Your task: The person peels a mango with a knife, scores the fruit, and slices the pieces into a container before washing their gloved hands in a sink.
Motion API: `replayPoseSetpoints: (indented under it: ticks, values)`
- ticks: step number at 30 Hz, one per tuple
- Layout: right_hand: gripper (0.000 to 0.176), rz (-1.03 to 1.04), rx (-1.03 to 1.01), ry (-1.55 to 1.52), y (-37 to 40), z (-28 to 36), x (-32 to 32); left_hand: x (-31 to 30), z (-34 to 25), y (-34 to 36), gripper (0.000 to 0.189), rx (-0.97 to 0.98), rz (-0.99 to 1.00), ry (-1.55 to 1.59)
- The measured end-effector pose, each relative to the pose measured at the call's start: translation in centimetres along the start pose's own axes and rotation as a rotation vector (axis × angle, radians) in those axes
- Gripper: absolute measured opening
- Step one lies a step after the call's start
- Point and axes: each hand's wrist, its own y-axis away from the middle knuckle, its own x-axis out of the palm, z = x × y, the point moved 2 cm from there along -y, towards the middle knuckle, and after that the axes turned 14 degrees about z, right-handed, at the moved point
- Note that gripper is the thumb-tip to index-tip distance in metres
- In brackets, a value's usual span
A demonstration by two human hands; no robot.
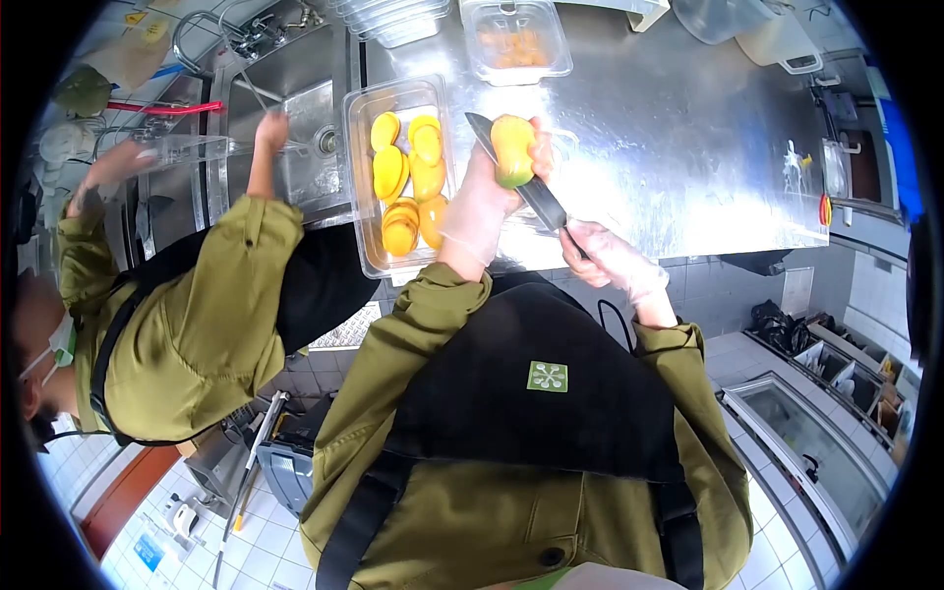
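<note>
Right now, in the head view, the mango [514,152] is just right of the see-through tray [355,187], held above the steel tabletop [688,182]. The gloved left hand [487,202] has its fingers closed around the fruit, which is mostly yellow with a green end towards the wearer. The gloved right hand [608,258] is farther right of the tray, its fingers gripping the black handle of the knife [543,204]. The blade slants up and left from there; the mango hides part of it, so whether its edge touches the skin I cannot tell.

Inside the tray lie yellow mango pieces [390,173], some overlapping. Beyond the tray and to its right is a lidless-looking container [518,47] with orange contents (too blurred to name). Directly beyond the tray sits a stack of plastic containers [395,22], crowding its far end. Well to the right of the tray, at the far edge, are large jugs [777,41].

Left of the tray is the sink [329,110], with a tap [254,37] at its far side. A co-worker [187,339] in an olive shirt occupies the space left of the tray, one hand [271,130] over the sink area and apart from the wearer's own, so that side is partly blocked.
</note>
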Motion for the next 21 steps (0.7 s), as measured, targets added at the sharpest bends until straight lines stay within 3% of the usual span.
replayPoseSetpoints:
  ticks: [3, 5, 8, 11, 14, 17, 21]
  values:
    - [0.039, -0.009, -0.001, 0.001, 0.1, 0.1, -0.4, -0.6, 0.3, 0.7, 0.038, 0.059, 0.285, 0.048]
    - [0.038, 0.005, -0.023, -0.006, 0.2, -0.2, -0.7, -0.6, 0.3, 0.8, 0.038, 0.02, 0.29, 0.194]
    - [0.036, 0.02, 0.028, 0.055, 0.3, -0.2, -1.5, 0.1, 0.0, 0.2, 0.027, -0.17, -0.048, 0.431]
    - [0.035, 0.03, 0.051, 0.053, 0.4, 0.5, -1.4, -3.4, 0.6, -1.2, 0.029, -0.331, 0.094, 0.652]
    - [0.034, 0.036, 0.056, 0.092, 0.4, 1.2, -1.2, -4.5, 0.3, -1.6, 0.032, -0.334, 0.183, 0.467]
    - [0.036, 0.11, 0.05, 0.068, 0.1, 1.1, -1.5, -5.4, 0.5, -1.8, 0.042, -0.362, 0.181, 0.618]
    - [0.037, 0.097, 0.103, -0.026, 0.2, 1.0, -1.3, -2.8, -0.2, -1.0, 0.054, -0.239, 0.041, 0.424]
